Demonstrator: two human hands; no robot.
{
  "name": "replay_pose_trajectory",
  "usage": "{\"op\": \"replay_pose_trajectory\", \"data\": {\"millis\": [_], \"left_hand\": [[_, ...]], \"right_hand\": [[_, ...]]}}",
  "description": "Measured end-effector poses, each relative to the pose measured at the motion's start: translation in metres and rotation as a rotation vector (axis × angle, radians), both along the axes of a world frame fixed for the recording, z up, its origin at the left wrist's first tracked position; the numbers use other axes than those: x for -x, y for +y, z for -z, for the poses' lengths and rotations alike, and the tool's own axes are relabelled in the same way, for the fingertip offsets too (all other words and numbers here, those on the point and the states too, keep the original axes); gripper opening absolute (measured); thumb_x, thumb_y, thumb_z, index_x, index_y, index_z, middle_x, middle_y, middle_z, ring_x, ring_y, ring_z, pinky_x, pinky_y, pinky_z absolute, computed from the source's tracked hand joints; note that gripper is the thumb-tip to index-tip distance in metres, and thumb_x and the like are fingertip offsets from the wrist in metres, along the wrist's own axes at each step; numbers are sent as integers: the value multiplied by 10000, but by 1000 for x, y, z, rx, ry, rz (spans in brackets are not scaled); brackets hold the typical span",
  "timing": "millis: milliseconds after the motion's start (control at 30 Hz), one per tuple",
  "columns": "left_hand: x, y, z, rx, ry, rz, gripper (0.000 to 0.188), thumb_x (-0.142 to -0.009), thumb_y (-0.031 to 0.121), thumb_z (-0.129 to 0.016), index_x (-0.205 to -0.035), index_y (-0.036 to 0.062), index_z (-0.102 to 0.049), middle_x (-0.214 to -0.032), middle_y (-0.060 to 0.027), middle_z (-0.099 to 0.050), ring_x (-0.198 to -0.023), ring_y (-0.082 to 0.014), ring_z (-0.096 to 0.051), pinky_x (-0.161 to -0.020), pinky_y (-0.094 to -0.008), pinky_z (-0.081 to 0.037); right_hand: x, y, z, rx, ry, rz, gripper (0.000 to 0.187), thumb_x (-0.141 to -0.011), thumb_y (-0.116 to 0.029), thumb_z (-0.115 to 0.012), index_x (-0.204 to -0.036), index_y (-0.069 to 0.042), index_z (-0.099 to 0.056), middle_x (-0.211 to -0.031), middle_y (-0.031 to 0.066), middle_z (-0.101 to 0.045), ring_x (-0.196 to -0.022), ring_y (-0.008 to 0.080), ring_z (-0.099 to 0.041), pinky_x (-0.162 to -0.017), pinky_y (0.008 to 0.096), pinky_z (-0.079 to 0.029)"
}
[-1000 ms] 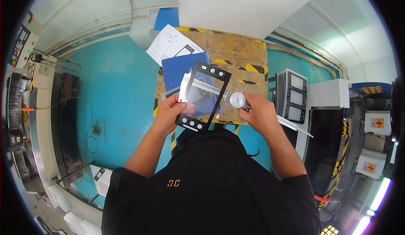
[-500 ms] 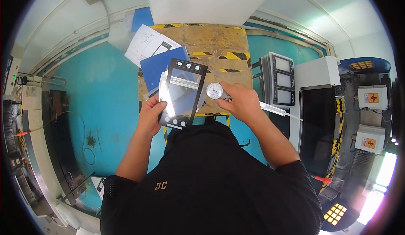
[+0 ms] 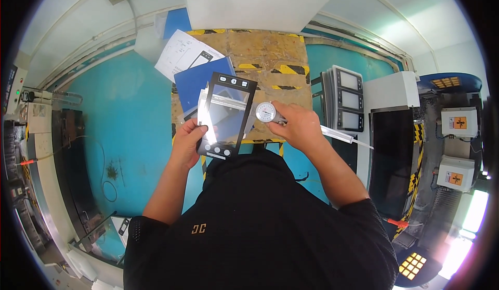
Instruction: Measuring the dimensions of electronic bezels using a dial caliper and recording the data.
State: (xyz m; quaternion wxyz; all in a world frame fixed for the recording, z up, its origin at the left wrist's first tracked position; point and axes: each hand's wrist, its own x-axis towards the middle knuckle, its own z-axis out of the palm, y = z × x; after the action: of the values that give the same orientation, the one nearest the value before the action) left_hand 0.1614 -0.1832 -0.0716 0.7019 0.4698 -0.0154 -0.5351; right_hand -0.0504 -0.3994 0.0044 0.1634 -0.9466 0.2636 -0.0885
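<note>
My left hand (image 3: 186,140) pinches the left edge of a black-framed glass panel (image 3: 246,114), thumb on top. The panel is tilted, with a see-through middle and cutouts at both ends. On its right, my right hand (image 3: 297,125) is closed around a dial caliper (image 3: 266,112) with a round white dial. The caliper's thin silver end sticks out beyond my right wrist, and its jaws lie at the panel, partly seen through the glass. Whether the jaws touch the panel I cannot tell. Beneath the panel lies a blue folder (image 3: 195,83).
A worn wooden table (image 3: 265,50) with yellow-black tape stands ahead. Printed sheets (image 3: 179,56) lie at its far left. To the right, a rack holds several framed panels (image 3: 349,99) near a dark machine opening (image 3: 389,160). Another dark machine (image 3: 75,160) stands left.
Almost nothing differs. The whole view has shifted very slightly, while both hands keep the panel and the caliper in the same pose.
</note>
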Motion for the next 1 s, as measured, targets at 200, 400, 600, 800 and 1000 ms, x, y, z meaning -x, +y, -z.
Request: {"op": "replay_pose_trajectory", "data": {"millis": [200, 400, 600, 800, 1000], "left_hand": [[2, 2, 1, -4, 10, 1, 148, -896, -15, -591, -1038, 15, -621, -1002, -148, -707, -876, -216, -695, -792, -352, -582], [1, 4, 6, 7, -14, -10, 147, -894, -16, -596, -1036, 20, -619, -998, -146, -707, -866, -218, -697, -781, -355, -583], [3, 6, 5, 6, -19, -9, 146, -898, -13, -593, -1039, 17, -619, -1000, -149, -706, -855, -217, -699, -778, -353, -583], [6, 7, 4, 3, -4, -17, 148, -907, -8, -583, -1049, 17, -615, -1001, -152, -705, -850, -228, -702, -769, -363, -585], [2, 8, 2, -9, 3, 19, 160, -903, -2, -593, -1061, 16, -613, -1004, -153, -705, -856, -230, -700, -767, -370, -586]], "right_hand": [[0, 0, 2, 29, -59, -24, 435, -767, -379, -761, -1130, -157, -670, -755, 114, -646, -700, 326, -663, -607, 436, -533], [1, 1, 3, 23, -102, -39, 409, -758, -353, -768, -1107, -162, -675, -736, 112, -639, -688, 321, -658, -599, 435, -530], [3, 3, 3, 23, -89, -32, 420, -760, -362, -771, -1116, -161, -673, -744, 114, -642, -691, 334, -657, -598, 442, -528], [7, 4, 4, 22, -73, -23, 441, -762, -369, -773, -1139, -164, -672, -755, 113, -646, -697, 339, -659, -601, 444, -528], [6, 5, 4, 33, -86, -32, 441, -759, -364, -773, -1141, -165, -677, -753, 112, -649, -693, 326, -661, -601, 442, -529]]}}
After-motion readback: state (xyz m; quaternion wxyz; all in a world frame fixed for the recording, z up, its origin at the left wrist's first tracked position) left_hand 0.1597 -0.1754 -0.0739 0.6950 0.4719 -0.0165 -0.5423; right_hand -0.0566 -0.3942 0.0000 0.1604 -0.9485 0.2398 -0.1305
